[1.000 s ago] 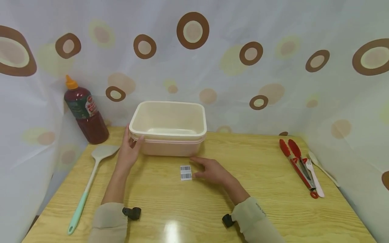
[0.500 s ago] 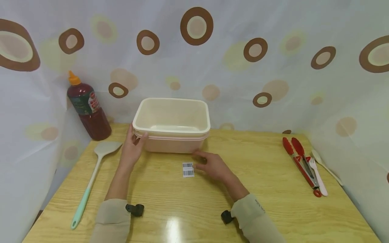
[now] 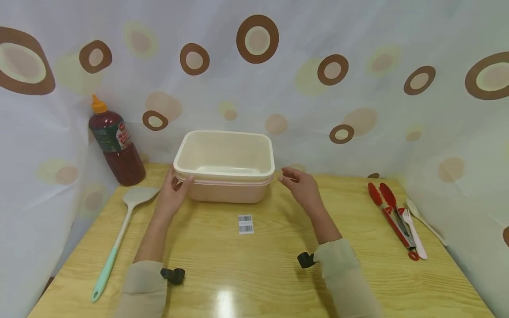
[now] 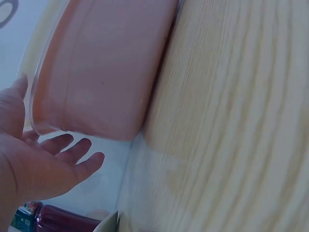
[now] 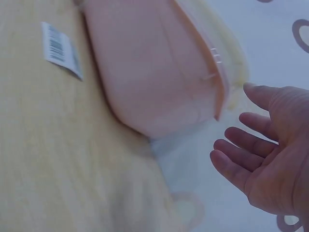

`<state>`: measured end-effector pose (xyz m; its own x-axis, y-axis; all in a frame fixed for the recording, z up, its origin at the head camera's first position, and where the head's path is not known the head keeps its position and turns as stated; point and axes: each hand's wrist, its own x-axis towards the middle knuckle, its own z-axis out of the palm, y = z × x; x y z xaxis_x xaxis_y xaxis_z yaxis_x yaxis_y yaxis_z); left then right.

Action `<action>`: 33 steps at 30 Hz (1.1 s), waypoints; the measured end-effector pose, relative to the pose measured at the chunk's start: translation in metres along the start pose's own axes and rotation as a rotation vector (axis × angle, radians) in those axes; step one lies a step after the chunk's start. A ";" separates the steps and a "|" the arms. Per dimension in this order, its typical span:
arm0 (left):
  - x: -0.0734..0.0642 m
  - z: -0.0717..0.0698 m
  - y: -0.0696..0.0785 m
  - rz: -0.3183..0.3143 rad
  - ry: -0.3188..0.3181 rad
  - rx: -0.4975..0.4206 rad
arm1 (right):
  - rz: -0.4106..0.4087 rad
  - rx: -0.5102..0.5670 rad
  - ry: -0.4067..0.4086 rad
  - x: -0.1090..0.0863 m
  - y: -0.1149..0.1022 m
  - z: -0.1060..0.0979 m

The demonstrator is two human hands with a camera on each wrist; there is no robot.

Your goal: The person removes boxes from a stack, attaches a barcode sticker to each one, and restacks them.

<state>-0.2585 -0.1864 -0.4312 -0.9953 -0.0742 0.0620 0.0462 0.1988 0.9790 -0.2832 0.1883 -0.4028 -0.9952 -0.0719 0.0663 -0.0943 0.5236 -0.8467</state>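
Note:
A cream plastic container sits nested inside a pink plastic container at the back of the table. My left hand holds the stack's left front corner, thumb at the front of the rims and fingers around the end. In the left wrist view, the outer fingers extend loosely beside the pink wall. Off the right end, my right hand is held up with bent, loose fingers and nothing in them. The right wrist view has its thumb tip right by the cream rim. A barcode label lies in front.
A spatula with a mint handle and a dark red sauce bottle are on the left. Red-tipped tongs, a pink fork and a pale spoon lie at the right. A patterned curtain hangs behind.
My right hand has risen from beside the label and the stack's lower front to the right end of the rims. The left hand stays on the left corner; the containers stay put.

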 end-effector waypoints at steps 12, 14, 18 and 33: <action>0.020 -0.028 0.010 -0.027 -0.161 0.129 | -0.056 0.008 -0.144 0.026 -0.014 -0.011; 0.023 -0.031 0.011 -0.013 -0.180 0.128 | -0.081 0.013 -0.193 0.030 -0.013 -0.009; 0.027 -0.034 0.013 0.038 -0.231 0.100 | -0.129 -0.003 -0.283 0.032 -0.015 -0.005; 0.034 -0.028 0.011 0.121 -0.227 0.089 | -0.191 0.001 -0.347 0.040 -0.014 0.005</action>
<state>-0.2897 -0.2138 -0.4128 -0.9769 0.1747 0.1228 0.1686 0.2783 0.9456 -0.3213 0.1742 -0.3911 -0.8916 -0.4511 0.0406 -0.2769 0.4719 -0.8370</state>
